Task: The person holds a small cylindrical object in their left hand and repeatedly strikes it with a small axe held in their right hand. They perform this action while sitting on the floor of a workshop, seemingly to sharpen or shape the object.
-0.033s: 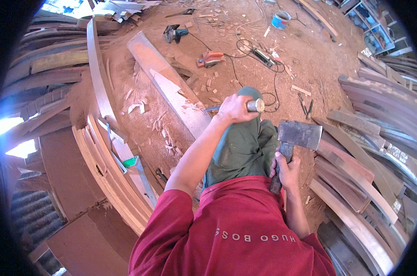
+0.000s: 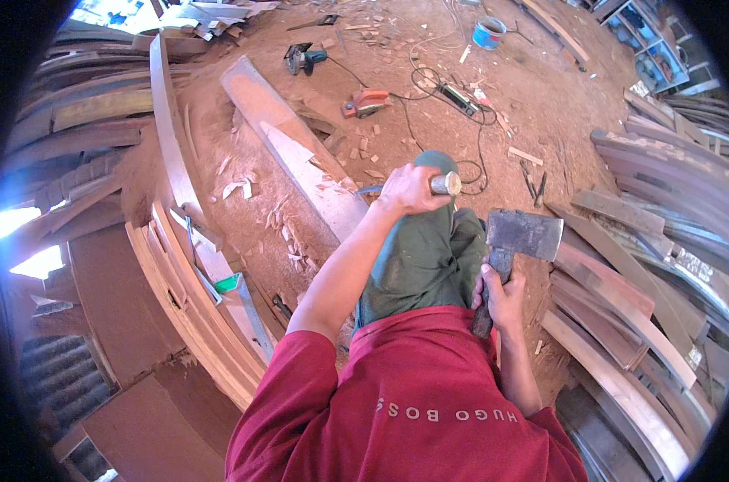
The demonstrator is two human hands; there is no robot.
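My left hand [image 2: 405, 189] is wrapped round a chisel [image 2: 446, 184], whose pale, ringed handle end sticks out to the right of my fist. Its metal blade points left, and the tip meets or hovers just over a long plank [image 2: 284, 154]; I cannot tell which. Fresh shavings and a cut patch lie on the plank near the tip. In my right hand [image 2: 505, 299] is a hatchet [image 2: 527, 234], gripped by its dark wooden handle. The broad, dark metal head stands upright beside my right thigh, apart from the chisel.
On the dusty floor ahead lie a circular saw [image 2: 304, 59], a red power tool [image 2: 367, 104], cords and pincers [image 2: 534, 186]. A blue bucket [image 2: 490, 33] stands farther off. Curved timbers [image 2: 614, 377] are stacked at the right; more boards [image 2: 192, 297] and a square [image 2: 254, 317] lie at the left.
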